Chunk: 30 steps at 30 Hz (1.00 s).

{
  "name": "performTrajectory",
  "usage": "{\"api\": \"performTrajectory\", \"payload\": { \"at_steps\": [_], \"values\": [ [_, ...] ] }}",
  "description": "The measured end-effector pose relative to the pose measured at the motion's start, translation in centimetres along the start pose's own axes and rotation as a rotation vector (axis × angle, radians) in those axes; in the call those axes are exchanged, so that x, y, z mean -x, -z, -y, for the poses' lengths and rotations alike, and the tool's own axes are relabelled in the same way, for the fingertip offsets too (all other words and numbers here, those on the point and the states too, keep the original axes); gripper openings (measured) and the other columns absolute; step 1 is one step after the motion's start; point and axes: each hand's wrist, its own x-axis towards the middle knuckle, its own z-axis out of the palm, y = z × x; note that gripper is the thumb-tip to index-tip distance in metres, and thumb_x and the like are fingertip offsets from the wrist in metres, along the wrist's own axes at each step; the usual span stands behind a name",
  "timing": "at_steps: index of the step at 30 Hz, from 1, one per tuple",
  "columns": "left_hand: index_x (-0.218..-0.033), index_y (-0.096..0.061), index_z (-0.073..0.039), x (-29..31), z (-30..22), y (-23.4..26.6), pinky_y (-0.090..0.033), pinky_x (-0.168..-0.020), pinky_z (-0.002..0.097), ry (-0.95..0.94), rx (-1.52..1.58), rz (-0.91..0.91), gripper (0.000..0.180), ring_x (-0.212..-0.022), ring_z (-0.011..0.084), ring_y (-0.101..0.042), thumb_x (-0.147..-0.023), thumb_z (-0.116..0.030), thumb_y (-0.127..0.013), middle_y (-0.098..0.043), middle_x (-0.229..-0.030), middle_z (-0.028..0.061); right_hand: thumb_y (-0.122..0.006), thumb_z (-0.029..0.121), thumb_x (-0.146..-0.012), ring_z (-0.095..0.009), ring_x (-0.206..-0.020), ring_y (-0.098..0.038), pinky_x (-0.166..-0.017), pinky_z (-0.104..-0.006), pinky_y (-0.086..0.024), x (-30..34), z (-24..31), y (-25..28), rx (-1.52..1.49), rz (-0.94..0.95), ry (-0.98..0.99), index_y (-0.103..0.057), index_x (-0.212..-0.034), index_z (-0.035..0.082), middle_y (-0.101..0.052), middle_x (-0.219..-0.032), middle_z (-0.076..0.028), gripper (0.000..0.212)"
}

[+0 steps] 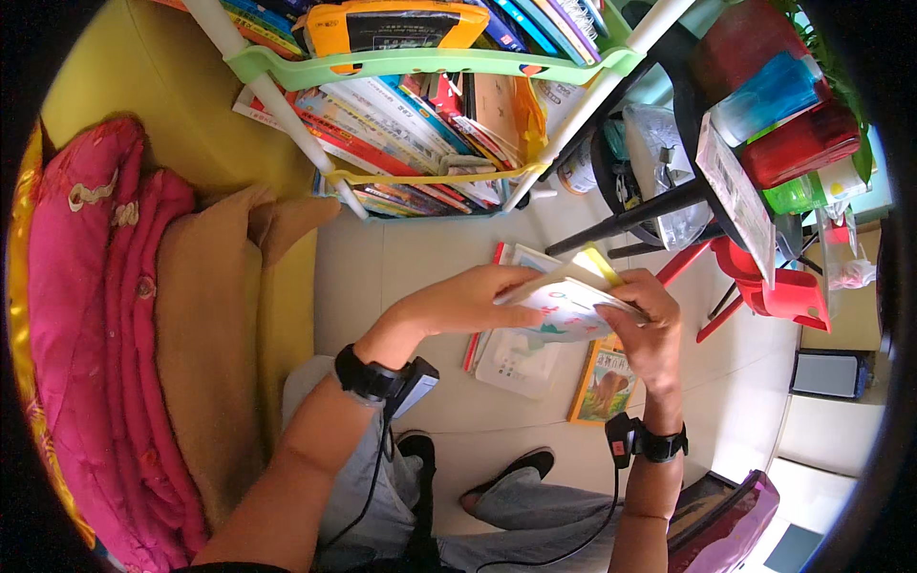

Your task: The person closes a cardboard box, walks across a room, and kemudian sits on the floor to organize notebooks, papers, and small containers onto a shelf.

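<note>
Between my two hands I hold some thin books point(573, 320), the top one with a white cover and small coloured pictures; a yellow edge sticks up behind it. My left hand point(485, 294) grips them from the left, thumb along the near edge. On the right side, my right hand point(647, 320) pinches the corner, with its thumb on the cover. Below them on the floor lie a whitish book point(519, 363) with a red edge beside it and an orange-bordered book point(604, 384) with an animal picture. How many books I hold is unclear.
A tiered rack point(435, 62) packed with books stands ahead. To the left, a folded pink quilt point(91, 315) and brown cloth point(210, 315) lie on a yellow sofa. A black chair point(659, 205) and red stool point(764, 286) stand right, near a purple bag point(731, 535).
</note>
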Motion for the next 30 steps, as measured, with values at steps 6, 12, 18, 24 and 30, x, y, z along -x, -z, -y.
{"api": "performTrajectory", "payload": {
  "at_steps": [6, 12, 18, 24, 30],
  "values": [
    [-0.103, -0.054, 0.001, -0.3, 1.3, -2.4, -0.044, -0.067, 0.0249, 0.048, 0.374, -0.291, 0.037, -0.076, 0.0108, -0.054, -0.077, -0.024, -0.061, -0.059, -0.089, 0.0071, -0.060, -0.008, -0.063, -0.024, -0.081, -0.053, -0.073, -0.0328, -0.041, -2.2, 2.3, -2.2, 0.262, -0.192, 0.250, -0.058, -0.076, 0.001, -0.055, -0.085, -0.010, 0.016],
    [-0.100, -0.055, 0.002, 0.2, 0.3, -0.1, -0.043, -0.073, 0.0262, -0.038, 0.569, -0.627, 0.030, -0.083, 0.0110, -0.054, -0.081, -0.022, -0.057, -0.059, -0.091, 0.0063, -0.062, 0.010, -0.074, -0.030, -0.105, -0.043, -0.089, -0.0360, -0.033, -3.7, 0.9, -3.8, 0.253, -0.531, 0.224, -0.043, -0.114, -0.001, -0.046, -0.112, -0.017, 0.046],
    [-0.103, -0.052, -0.001, 0.3, -0.4, 0.2, -0.044, -0.072, 0.0267, -0.128, 0.601, -0.678, 0.029, -0.083, 0.0124, -0.054, -0.082, -0.021, -0.054, -0.057, -0.093, 0.0063, -0.049, 0.017, -0.086, -0.010, -0.083, -0.045, -0.072, -0.0215, -0.038, -2.8, -0.1, -5.7, -0.318, -0.087, -0.189, -0.046, -0.105, -0.003, -0.053, -0.092, -0.008, 0.027],
    [-0.101, -0.049, -0.001, 0.8, -1.4, 2.7, -0.043, -0.068, 0.0228, -0.379, 0.751, -0.869, 0.032, -0.079, 0.0099, -0.053, -0.080, -0.023, -0.058, -0.056, -0.088, 0.0066, -0.047, 0.010, -0.086, -0.007, -0.072, -0.045, -0.062, -0.0215, -0.039, -2.1, 0.8, -5.7, -0.361, 0.022, -0.217, -0.047, -0.095, -0.004, -0.055, -0.080, -0.006, 0.017],
    [-0.091, -0.050, -0.001, 1.2, -1.7, 2.0, -0.042, -0.071, 0.0234, -0.185, 0.111, -1.060, 0.026, -0.079, 0.0108, -0.050, -0.077, -0.018, -0.062, -0.054, -0.089, 0.0069, -0.048, 0.008, -0.084, -0.011, -0.076, -0.048, -0.069, -0.0244, -0.041, -1.8, -0.1, -5.7, -0.228, 0.111, -0.149, -0.043, -0.101, -0.004, -0.057, -0.084, -0.009, 0.021]
  ]
}}
